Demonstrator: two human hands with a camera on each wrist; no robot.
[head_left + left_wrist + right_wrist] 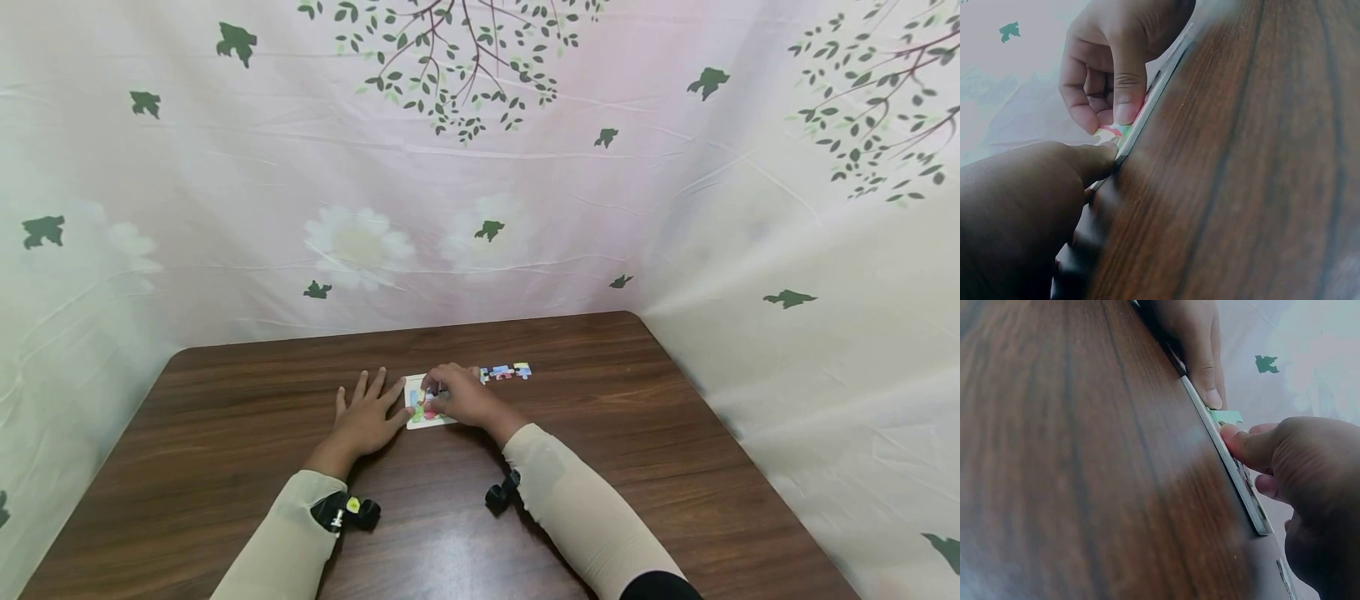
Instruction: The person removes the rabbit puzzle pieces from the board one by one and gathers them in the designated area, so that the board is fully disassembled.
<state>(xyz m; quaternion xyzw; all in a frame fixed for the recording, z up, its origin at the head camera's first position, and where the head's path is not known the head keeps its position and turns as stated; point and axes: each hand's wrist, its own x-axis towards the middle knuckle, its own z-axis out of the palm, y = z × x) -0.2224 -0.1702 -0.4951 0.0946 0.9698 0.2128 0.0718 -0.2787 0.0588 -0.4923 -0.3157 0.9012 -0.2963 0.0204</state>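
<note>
The puzzle board [427, 424] lay flat on the brown table [187, 442]. At the board's left side, the left hand [365, 423] had its fingers spread straight, gripping nothing, with the thumb touching the board's left edge. Over the board, the right hand [462, 398] pinched a puzzle piece [1229, 417] between its thumb and curled fingers; the piece's green end stood tilted up from the board. Loose pieces [501, 372] lay in a row just right of the board. Beyond the board hung a pale cloth [450, 187] printed with leafy branches and flowers.
</note>
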